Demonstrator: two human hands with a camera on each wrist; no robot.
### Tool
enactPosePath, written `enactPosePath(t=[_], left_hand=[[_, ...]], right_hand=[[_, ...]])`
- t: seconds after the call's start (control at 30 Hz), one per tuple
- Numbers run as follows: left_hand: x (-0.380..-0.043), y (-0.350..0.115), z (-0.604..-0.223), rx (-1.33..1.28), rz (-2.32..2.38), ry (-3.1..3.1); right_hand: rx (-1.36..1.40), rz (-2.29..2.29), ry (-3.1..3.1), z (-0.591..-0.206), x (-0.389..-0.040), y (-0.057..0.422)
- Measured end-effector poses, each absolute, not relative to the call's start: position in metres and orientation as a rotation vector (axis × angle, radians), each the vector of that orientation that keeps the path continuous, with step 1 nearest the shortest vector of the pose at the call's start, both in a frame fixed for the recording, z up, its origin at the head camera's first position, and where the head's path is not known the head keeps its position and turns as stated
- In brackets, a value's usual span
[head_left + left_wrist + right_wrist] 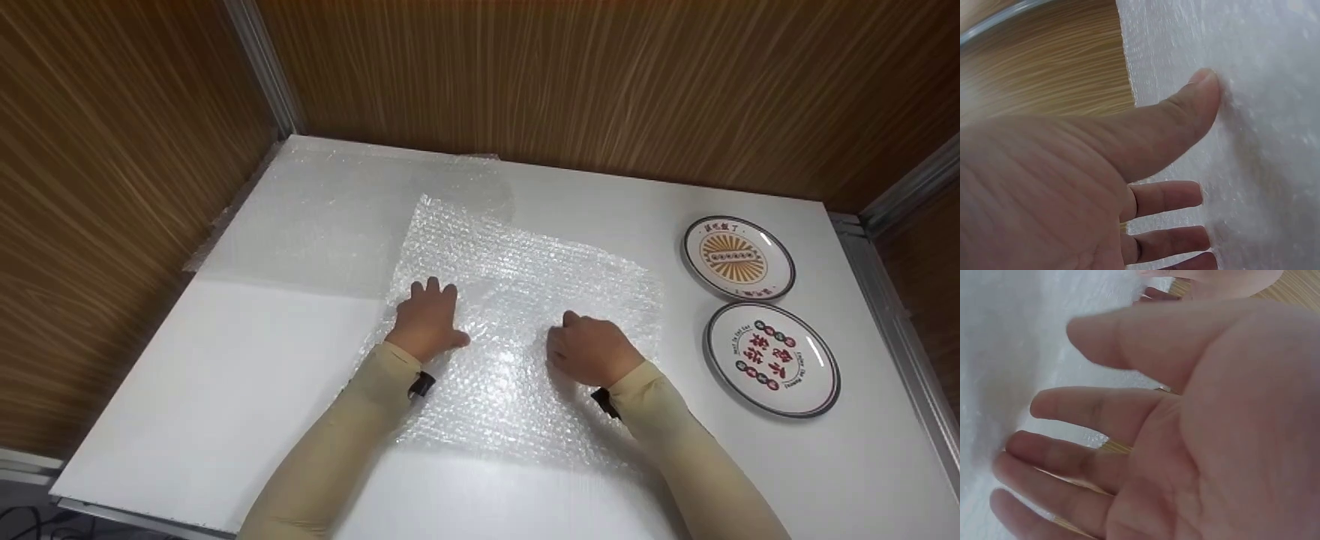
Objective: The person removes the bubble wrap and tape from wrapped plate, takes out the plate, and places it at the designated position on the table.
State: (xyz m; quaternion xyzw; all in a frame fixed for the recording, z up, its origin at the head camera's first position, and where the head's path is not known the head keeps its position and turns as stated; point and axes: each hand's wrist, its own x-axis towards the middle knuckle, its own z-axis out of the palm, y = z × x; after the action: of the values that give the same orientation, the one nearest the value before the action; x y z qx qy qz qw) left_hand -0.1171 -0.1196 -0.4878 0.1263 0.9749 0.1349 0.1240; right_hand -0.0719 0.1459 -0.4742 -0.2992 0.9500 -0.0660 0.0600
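A sheet of bubble wrap lies spread over the middle of the white table. My left hand rests on its left part with fingers and thumb spread, and the left wrist view has the thumb and fingertips touching the wrap. On the right part of the sheet is my right hand. In the right wrist view the fingers of that hand are loosely extended, some tips against the wrap, and nothing shows between thumb and fingers.
Another flat bubble wrap sheet covers the back left of the table and overhangs its left edge. To the right lie a plate with an orange sunburst and a plate with red characters. Wood-grain panels stand around.
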Motion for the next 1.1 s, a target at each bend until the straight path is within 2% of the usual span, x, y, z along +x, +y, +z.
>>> enactPosePath(t=[0.3,0.47,0.6,0.8,0.97,1.1], left_hand=[[-0.113,-0.132,-0.48,0.459,0.469,2.797],[-0.123,-0.149,-0.467,0.442,0.552,2.814],[-0.133,-0.169,-0.456,0.374,0.545,2.901],[-0.136,-0.2,-0.446,0.132,0.446,2.871],[-0.131,-0.209,-0.448,0.04,0.411,2.79],[-0.126,-0.21,-0.454,0.013,0.414,2.743]], right_hand=[[-0.846,-0.179,2.842,-0.477,-0.077,0.147],[-0.818,-0.163,2.862,-0.479,-0.079,0.148],[-0.824,-0.127,2.875,-0.48,-0.08,0.143],[-0.796,-0.134,2.838,-0.479,-0.088,0.145],[-0.911,-0.026,2.833,-0.479,-0.088,0.148],[-0.831,-0.087,2.863,-0.48,-0.082,0.146]])
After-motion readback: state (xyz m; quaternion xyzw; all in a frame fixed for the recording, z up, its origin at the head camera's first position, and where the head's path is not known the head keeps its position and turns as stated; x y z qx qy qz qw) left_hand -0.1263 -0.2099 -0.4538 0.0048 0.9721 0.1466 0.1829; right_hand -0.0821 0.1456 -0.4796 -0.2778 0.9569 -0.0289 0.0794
